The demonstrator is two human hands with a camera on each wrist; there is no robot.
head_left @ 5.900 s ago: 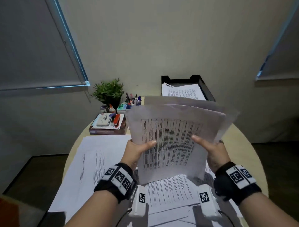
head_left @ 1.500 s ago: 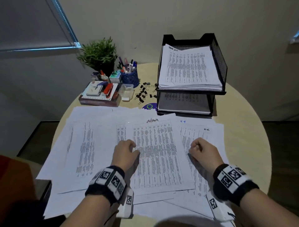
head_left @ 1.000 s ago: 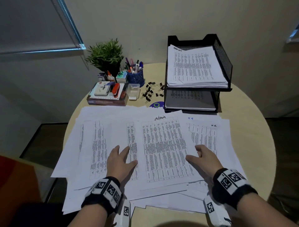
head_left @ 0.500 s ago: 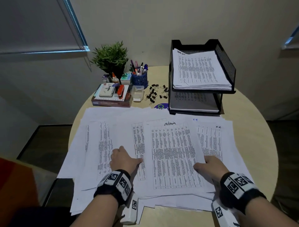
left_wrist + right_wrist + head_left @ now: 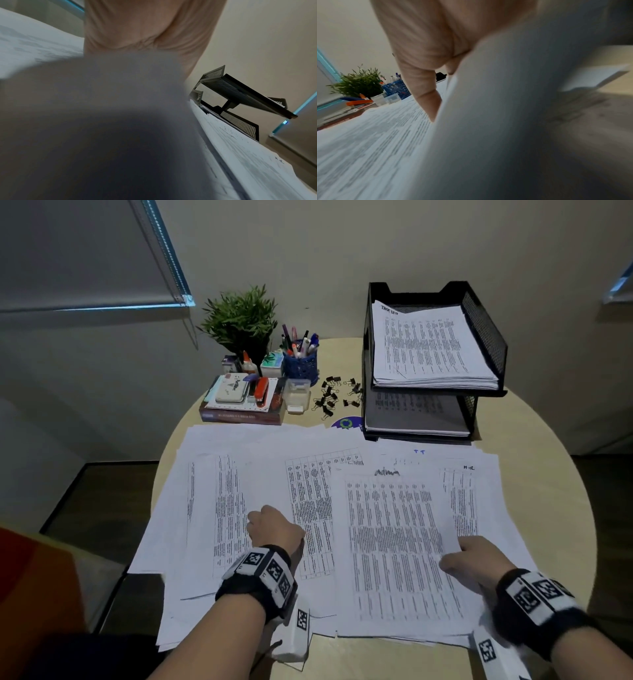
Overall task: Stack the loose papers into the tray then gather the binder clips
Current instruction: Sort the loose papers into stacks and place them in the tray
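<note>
Centrally, the loose papers [image 5: 342,508] are spread in overlapping sheets across the near half of the round table [image 5: 534,474]. The left hand [image 5: 274,527] is rested knuckles-up on the sheets at about 7 o'clock of the spread, its fingers curled under; whether paper is pinched beneath them cannot be told. The right hand [image 5: 474,559] is set at 4 o'clock, where the right edge of the top sheet [image 5: 394,542] is caught between thumb [image 5: 426,97] and curled fingers, the sheet bending up against the palm in the right wrist view. At 12 o'clock the binder clips [image 5: 334,398] are scattered just left of the black tray [image 5: 486,326], whose two tiers already hold stacked paper.
</note>
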